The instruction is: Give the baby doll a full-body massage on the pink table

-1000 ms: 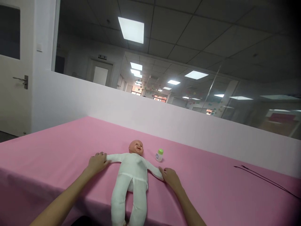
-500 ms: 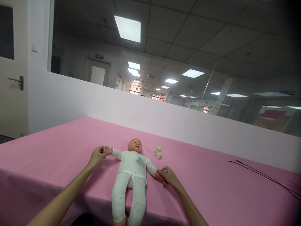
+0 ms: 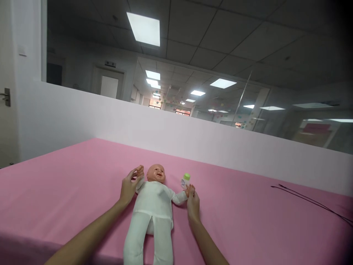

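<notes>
A baby doll (image 3: 153,198) in a white suit lies on its back on a pink-covered table (image 3: 82,191), its head pointing away from me. My left hand (image 3: 130,186) grips the doll's arm on the left near its hand, which is raised beside the head. On the other side, my right hand (image 3: 193,202) has its fingers closed around the doll's other hand, lifted a little. Just behind that doll hand stands a small clear bottle (image 3: 185,180) with a green cap, its lower part partly covered. The doll's feet are out of view.
Thin black cables (image 3: 311,202) lie across the table at the right. A low white wall (image 3: 165,129) with a large window above runs along the table's far side. A door handle (image 3: 6,97) shows at the left edge.
Both doll arms, stretched out sideways before, are now bent upward and closer to the body. My hands have moved inward and up with them. The view has shifted slightly.
</notes>
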{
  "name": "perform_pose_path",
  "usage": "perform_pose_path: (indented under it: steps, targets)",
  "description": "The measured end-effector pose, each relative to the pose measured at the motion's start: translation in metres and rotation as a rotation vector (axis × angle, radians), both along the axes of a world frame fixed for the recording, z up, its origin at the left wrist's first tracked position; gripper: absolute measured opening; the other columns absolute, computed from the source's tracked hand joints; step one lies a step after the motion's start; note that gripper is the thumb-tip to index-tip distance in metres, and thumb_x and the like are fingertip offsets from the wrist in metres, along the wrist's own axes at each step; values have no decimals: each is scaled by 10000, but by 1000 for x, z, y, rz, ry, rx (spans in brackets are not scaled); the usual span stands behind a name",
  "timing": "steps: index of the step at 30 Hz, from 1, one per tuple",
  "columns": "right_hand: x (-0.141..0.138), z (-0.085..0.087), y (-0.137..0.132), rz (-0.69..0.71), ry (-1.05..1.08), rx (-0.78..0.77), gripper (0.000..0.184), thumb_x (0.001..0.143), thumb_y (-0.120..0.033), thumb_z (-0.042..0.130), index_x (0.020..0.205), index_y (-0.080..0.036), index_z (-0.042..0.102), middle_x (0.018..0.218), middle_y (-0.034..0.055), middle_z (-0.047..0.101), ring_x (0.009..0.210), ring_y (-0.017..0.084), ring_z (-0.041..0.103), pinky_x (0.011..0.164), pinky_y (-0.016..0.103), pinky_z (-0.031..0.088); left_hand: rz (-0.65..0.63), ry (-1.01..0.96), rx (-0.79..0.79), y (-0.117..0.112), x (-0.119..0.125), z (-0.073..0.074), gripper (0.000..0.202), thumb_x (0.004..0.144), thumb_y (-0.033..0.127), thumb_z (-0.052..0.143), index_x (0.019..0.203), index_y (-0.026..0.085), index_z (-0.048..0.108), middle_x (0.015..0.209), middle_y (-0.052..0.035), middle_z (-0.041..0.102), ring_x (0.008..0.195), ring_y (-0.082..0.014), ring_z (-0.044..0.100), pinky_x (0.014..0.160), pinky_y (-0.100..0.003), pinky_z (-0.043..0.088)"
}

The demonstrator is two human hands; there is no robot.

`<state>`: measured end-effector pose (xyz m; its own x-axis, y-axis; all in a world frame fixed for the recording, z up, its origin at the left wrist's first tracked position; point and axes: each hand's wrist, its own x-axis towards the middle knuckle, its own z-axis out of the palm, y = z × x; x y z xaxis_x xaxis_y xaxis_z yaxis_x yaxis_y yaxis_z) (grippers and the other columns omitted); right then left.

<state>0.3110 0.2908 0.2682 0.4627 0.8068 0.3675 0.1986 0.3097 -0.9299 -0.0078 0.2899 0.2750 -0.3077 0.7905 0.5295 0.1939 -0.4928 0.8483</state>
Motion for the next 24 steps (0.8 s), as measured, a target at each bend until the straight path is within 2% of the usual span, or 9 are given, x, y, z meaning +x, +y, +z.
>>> perform_pose_path:
  steps: [2,4,6,12,16,19,22,24]
  targets:
    - [-11,0,7,28,-22,-16,750,894,-811,458,1221,-185,712,1169,154,765,1083,323,713,871,409,572,-48,212,52,6,1,-5,515,983,454,605,1460,260,605,1262,-99,753,1063,-276,705,898,-400,556]
    - [-21,1,8,116,-89,21,750,906,-753,522,1385,-185,624,1405,165,668,1294,328,629,1037,439,525,-60,378,93,10,-1,-11,511,997,396,580,1489,256,580,1296,-96,744,1115,-288,696,960,-431,542]
    - [-26,2,5,212,-172,77,763,891,-679,628,1468,-186,551,1521,161,579,1397,322,550,1139,452,460,-57,448,94,11,-5,-15,512,1009,370,559,1502,231,561,1340,-106,724,1182,-297,677,1011,-452,525]
    - [-21,9,-4,400,-262,46,665,888,-564,731,1430,-202,598,1485,156,613,1254,318,633,1078,477,505,-83,474,56,7,-15,-10,552,993,380,607,1522,241,537,1425,-98,679,1261,-302,652,1051,-453,522]
    - [-18,8,-11,392,-384,40,566,852,-469,802,1343,-215,678,1320,131,713,1208,338,639,1042,516,521,-117,508,118,3,-15,-4,464,955,256,632,1419,265,628,1345,-64,726,1201,-272,681,1010,-412,545]
    - [-20,11,-19,426,-593,146,395,919,-291,701,1313,-267,703,1261,92,729,1170,308,628,1007,504,540,-170,583,233,1,-14,-1,404,942,142,567,1310,257,687,1273,-53,758,1163,-247,694,1011,-409,535]
    - [-22,15,-29,527,-850,270,439,982,-137,514,1342,-316,691,1331,60,710,1184,278,592,1022,498,532,-225,712,373,0,-13,-2,428,956,64,468,1216,269,740,1206,-37,789,1150,-233,703,1009,-422,515]
    - [-24,17,-33,539,-964,330,458,1011,-121,464,1353,-330,688,1385,49,693,1210,280,569,1048,516,508,-228,760,411,0,-13,-4,416,984,77,458,1185,279,762,1184,-30,801,1150,-237,705,998,-433,507]
